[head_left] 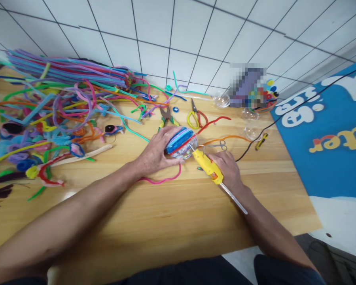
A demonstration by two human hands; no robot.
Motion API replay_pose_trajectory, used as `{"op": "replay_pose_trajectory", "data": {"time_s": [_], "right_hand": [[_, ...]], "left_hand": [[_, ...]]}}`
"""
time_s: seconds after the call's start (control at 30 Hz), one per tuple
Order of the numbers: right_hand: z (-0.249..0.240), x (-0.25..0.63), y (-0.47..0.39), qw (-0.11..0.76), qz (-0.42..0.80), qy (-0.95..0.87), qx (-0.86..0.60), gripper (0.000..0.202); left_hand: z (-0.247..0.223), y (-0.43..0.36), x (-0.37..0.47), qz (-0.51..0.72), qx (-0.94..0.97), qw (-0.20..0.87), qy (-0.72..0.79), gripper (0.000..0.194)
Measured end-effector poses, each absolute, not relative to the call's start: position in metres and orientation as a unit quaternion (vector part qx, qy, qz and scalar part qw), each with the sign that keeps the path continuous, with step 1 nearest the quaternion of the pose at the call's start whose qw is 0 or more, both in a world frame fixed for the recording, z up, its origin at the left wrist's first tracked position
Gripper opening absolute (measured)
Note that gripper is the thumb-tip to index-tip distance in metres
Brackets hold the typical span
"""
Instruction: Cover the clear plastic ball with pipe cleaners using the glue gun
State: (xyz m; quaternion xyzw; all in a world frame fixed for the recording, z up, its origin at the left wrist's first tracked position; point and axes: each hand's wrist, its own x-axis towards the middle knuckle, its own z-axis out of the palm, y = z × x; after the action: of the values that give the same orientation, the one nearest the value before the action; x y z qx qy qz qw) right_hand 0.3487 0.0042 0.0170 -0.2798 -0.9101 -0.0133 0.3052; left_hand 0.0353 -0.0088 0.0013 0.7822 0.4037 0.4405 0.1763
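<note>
My left hand (154, 153) is wrapped round the left side of a ball (179, 141) covered partly in blue and purple pipe cleaners, its right part clear and shiny. A red pipe cleaner (211, 123) runs across the ball, its free end curving up to the right. My right hand (227, 168) grips a yellow glue gun (208, 165), whose metal tip is at the ball's right side. A clear glue stick (233, 198) sticks out of the gun's back. Some fingers of my right hand are hidden behind the gun.
Pliers (166, 115), yellow-and-red scissors (197, 118) and small scissors (218, 145) lie beyond my hands. Loose pipe cleaners and a large bundle (71, 72) cover the left. Clear balls (221, 99) and a yellow cutter (261, 141) are at the right, near a black cable (249, 147).
</note>
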Motion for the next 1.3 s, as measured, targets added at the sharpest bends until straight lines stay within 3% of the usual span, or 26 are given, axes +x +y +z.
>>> {"op": "replay_pose_trajectory", "data": {"time_s": [0.27, 0.67, 1.3], "right_hand": [[0.018, 0.3485, 0.0037, 0.306, -0.004, -0.912, -0.275, 0.047], [0.0209, 0.3453, 0.0036, 0.319, -0.011, -0.909, -0.267, 0.036], [0.0207, 0.3439, 0.0024, 0.336, 0.01, -0.9, -0.277, 0.046]], "left_hand": [[0.0009, -0.0084, 0.0354, 0.442, 0.78, 0.181, 0.405, 0.107], [-0.0011, -0.0084, 0.0351, 0.445, 0.778, 0.181, 0.404, 0.107], [-0.0002, -0.0091, 0.0347, 0.429, 0.785, 0.173, 0.411, 0.105]]}}
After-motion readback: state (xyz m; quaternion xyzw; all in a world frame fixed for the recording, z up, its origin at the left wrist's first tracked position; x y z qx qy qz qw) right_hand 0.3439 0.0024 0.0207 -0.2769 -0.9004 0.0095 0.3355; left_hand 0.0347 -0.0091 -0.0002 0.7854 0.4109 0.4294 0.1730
